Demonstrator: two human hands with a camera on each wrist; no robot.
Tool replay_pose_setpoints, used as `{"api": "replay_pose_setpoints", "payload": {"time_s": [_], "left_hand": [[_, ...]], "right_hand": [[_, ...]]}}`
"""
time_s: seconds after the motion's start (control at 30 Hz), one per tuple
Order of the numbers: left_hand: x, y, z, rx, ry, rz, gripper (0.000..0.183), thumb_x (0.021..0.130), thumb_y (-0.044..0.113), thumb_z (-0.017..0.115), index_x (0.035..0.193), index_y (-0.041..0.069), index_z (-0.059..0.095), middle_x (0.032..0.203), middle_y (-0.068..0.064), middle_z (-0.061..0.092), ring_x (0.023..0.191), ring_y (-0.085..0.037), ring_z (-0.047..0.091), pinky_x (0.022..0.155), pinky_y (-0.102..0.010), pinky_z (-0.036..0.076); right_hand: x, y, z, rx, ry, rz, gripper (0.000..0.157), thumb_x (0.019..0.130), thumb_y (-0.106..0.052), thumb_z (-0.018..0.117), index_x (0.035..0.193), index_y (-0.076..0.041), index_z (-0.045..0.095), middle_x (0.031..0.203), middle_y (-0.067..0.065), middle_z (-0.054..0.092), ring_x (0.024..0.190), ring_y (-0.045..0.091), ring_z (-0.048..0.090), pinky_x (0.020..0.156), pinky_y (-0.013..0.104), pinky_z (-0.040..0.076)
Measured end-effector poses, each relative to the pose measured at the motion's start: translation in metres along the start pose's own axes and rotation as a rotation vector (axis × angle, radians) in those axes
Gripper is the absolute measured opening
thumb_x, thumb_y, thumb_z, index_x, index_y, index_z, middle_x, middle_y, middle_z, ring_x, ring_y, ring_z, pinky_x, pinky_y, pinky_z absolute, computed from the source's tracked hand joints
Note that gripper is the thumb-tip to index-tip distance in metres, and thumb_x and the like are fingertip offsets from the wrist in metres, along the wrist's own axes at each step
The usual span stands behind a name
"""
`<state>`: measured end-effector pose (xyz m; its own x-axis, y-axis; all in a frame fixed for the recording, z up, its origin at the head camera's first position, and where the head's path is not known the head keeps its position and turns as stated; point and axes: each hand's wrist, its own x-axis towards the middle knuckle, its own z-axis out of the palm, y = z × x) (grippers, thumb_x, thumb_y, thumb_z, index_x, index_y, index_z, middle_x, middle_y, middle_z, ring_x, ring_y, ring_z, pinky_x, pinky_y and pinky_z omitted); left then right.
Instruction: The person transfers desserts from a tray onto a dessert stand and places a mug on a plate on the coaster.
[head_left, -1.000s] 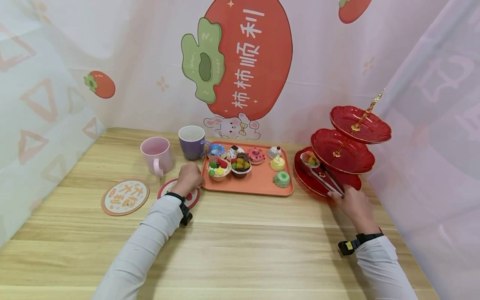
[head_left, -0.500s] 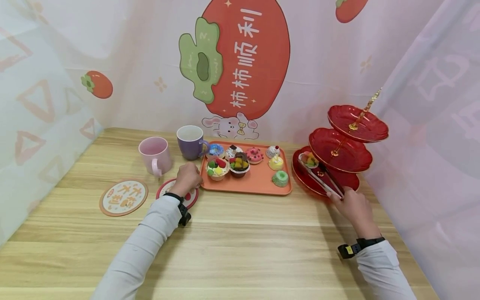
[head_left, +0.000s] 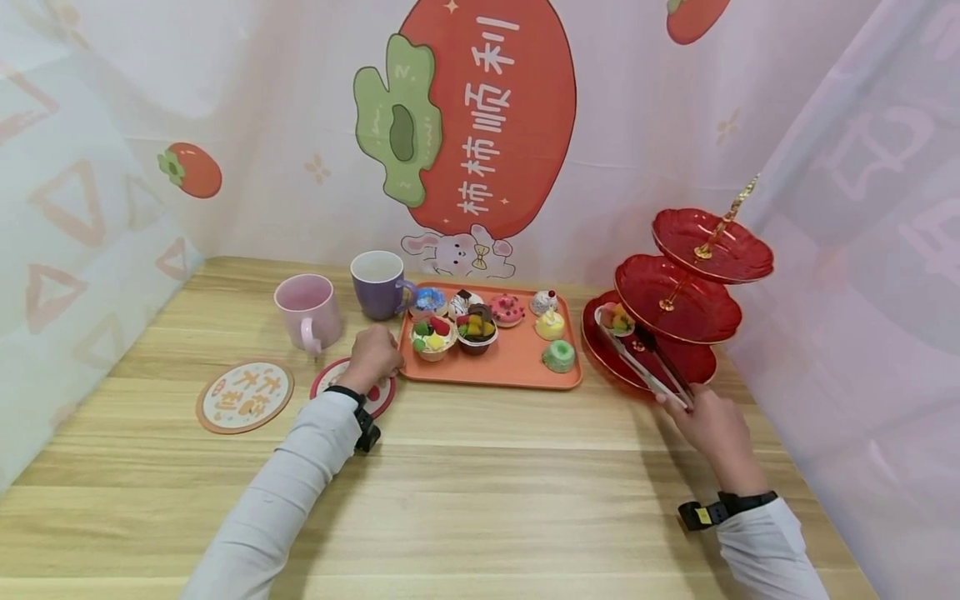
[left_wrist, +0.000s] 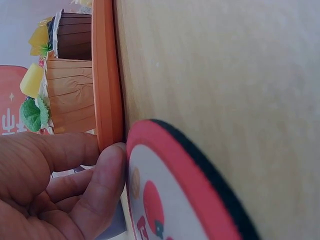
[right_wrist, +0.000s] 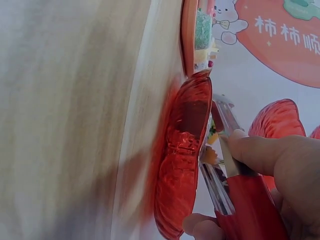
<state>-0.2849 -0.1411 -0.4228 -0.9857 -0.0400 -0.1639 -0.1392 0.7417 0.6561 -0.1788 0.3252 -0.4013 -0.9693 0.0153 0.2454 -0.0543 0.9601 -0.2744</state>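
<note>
My left hand (head_left: 375, 358) pinches the near-left corner of an orange tray (head_left: 517, 367) between thumb and forefinger, seen close in the left wrist view. Toy cakes stand on this tray, among them two fruit cupcakes (head_left: 477, 330) and a pink donut (head_left: 507, 310). At the right, my right hand (head_left: 716, 433) grips red-handled metal tongs (right_wrist: 250, 205). Their arms reach to either side of a small fruit tart (head_left: 619, 318), which sits on the bottom plate (head_left: 693, 362) of a red three-tier stand. In the right wrist view, the plate's rim partly hides the tart.
Overhanging the bottom plate are the stand's middle tier (head_left: 708, 312) and top tier (head_left: 742, 250). A pink mug (head_left: 318, 321) and a purple mug (head_left: 375, 292) stand left of the tray. One round coaster (head_left: 243, 397) lies farther left; another (head_left: 384, 398) is partly under my left hand.
The tongs' arms look spread wider around the tart, and my right hand has drawn back slightly toward me. My left hand stays at the tray corner. The head view has shifted a little.
</note>
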Motion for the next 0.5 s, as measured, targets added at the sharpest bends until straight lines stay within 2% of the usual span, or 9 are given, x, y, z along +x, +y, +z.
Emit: {"api": "replay_pose_setpoints", "payload": {"time_s": [0.2, 0.5], "left_hand": [[0.000, 0.000, -0.002, 0.008, 0.006, -0.009, 0.007, 0.072, -0.001, 0.065, 0.065, 0.000, 0.063, 0.048, -0.005, 0.053, 0.038, -0.016, 0.053, 0.035, -0.024, 0.042], [0.002, -0.001, 0.001, 0.003, 0.000, -0.007, 0.006, 0.071, -0.001, 0.066, 0.066, -0.001, 0.064, 0.049, -0.005, 0.053, 0.038, -0.015, 0.052, 0.035, -0.024, 0.042]], "right_hand": [[-0.008, 0.000, -0.002, 0.015, 0.007, 0.010, 0.036, 0.085, -0.036, 0.066, 0.082, -0.002, 0.054, 0.057, 0.006, 0.044, 0.048, 0.025, 0.044, 0.041, 0.036, 0.033], [-0.019, -0.001, -0.006, 0.022, 0.027, -0.001, 0.033, 0.084, -0.031, 0.068, 0.084, -0.002, 0.051, 0.059, 0.006, 0.045, 0.051, 0.027, 0.046, 0.043, 0.038, 0.033]]}}
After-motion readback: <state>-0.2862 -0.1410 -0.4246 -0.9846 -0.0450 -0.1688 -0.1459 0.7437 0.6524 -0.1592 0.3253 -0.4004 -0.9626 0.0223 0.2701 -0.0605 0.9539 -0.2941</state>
